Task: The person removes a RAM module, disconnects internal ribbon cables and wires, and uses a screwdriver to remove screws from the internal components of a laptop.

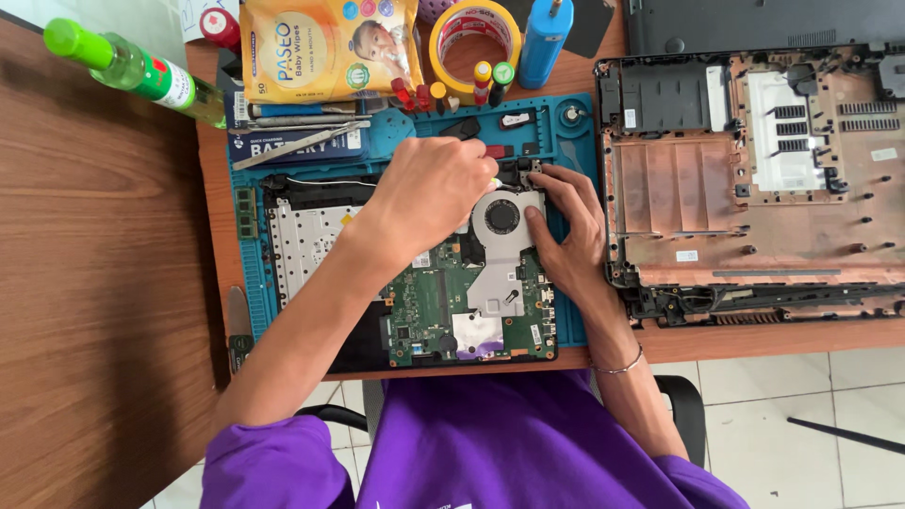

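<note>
A green laptop motherboard (443,302) with a round cooling fan (501,217) lies on a blue work mat (566,141). My left hand (436,193) is closed around a small tool with a pale tip, pressed down at the board's top edge just left of the fan. My right hand (566,231) rests flat on the fan's right side, its fingers spread on the fan housing and the black bracket above it. A thin bracelet (622,366) circles my right wrist.
An open laptop bottom case (745,188) lies to the right. At the back stand a yellow wipes pack (325,47), a tape roll (474,33), a blue bottle (542,42), a green bottle (132,71) and small tool handles (490,80). A silver keyboard plate (302,240) sits left of the board.
</note>
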